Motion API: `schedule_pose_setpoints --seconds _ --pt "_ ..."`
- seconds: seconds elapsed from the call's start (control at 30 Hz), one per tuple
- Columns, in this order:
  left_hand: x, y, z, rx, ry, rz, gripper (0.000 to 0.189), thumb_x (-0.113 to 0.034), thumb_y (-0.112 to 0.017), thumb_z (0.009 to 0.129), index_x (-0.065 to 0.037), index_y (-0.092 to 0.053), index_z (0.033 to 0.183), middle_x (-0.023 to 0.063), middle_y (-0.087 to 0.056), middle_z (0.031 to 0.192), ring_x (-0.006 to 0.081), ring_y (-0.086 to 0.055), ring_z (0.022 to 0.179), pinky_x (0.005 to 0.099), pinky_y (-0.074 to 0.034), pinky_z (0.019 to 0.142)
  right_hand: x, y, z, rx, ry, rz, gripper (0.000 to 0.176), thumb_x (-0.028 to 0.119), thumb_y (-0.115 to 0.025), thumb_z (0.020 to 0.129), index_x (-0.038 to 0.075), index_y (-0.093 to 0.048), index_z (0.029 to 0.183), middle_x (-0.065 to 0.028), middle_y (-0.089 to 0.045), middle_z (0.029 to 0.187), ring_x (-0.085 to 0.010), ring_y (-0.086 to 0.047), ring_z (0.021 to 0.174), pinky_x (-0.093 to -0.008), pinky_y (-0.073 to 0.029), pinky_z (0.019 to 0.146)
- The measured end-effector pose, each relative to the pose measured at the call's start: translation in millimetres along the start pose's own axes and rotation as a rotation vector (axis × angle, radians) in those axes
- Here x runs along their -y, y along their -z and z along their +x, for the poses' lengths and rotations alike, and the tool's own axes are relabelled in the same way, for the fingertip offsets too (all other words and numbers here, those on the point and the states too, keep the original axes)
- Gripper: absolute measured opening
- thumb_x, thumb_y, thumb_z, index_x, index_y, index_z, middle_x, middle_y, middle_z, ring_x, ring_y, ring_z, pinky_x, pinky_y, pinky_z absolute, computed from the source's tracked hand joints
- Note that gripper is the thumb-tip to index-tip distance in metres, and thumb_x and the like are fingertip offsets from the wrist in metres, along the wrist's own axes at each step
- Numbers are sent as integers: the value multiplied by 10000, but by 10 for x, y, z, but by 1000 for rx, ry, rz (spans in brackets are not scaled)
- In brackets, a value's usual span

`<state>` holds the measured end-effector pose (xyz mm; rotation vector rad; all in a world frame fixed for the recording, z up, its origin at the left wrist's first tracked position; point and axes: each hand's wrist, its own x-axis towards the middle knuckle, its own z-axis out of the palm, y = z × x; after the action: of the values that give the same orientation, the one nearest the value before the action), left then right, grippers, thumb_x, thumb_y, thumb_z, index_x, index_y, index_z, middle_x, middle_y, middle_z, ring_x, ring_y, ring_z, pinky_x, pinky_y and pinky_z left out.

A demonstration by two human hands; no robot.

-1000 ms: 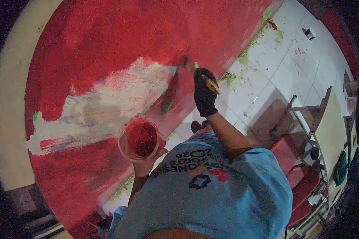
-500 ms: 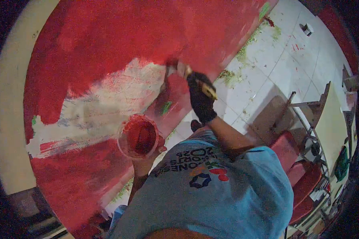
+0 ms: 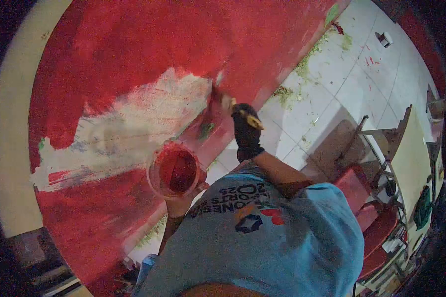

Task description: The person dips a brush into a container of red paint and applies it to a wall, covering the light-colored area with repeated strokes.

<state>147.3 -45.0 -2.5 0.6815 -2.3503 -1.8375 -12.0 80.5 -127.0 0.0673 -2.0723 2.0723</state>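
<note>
In my left hand [image 3: 202, 182] is a clear plastic tub [image 3: 154, 174] with red paint [image 3: 181, 171] inside and smeared over its rim. The fingers wrap round its right side and underside. My right hand [image 3: 246, 128], in a black glove, grips the wooden handle of a paintbrush [image 3: 228, 101]. The brush head meets the wall [image 3: 148, 49], close to the right end of a bare whitish patch [image 3: 143, 119]; its bristles are blurred. Red paint covers the wall above and below that patch.
White floor tiles [image 3: 327, 79] with green and red specks run along the wall's foot. A small white cup-like object [image 3: 384, 39] lies at the upper right. Red chairs [image 3: 354, 185] and a pale tabletop [image 3: 415, 163] stand at the right.
My right hand and the paintbrush have moved down a little, along the right end of the bare patch. The tub in my left hand has stayed almost in place.
</note>
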Motion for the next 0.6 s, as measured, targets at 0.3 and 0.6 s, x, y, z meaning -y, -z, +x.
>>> schedule_pose_setpoints --seconds 0.3,0.6 --pt "-5 13 -42 11 12 -1 481 -96 -778 576 -63 -532 988 17 -575 904 167 -551 837 306 -441 775 345 39 715 -289 141 221 143 133 -515 839 -3 -548 812 -38 -575 772 -128 -540 711 -285 -441 679" --pt "-27 -22 -33 33 9 -3 459 -85 -767 589 -64 -535 984 14 -576 897 168 -553 828 308 -441 770 -155 -64 77 -58 -63 258 109 93 -492 842 8 -549 878 -61 -574 772 -129 -538 725 -285 -430 653"
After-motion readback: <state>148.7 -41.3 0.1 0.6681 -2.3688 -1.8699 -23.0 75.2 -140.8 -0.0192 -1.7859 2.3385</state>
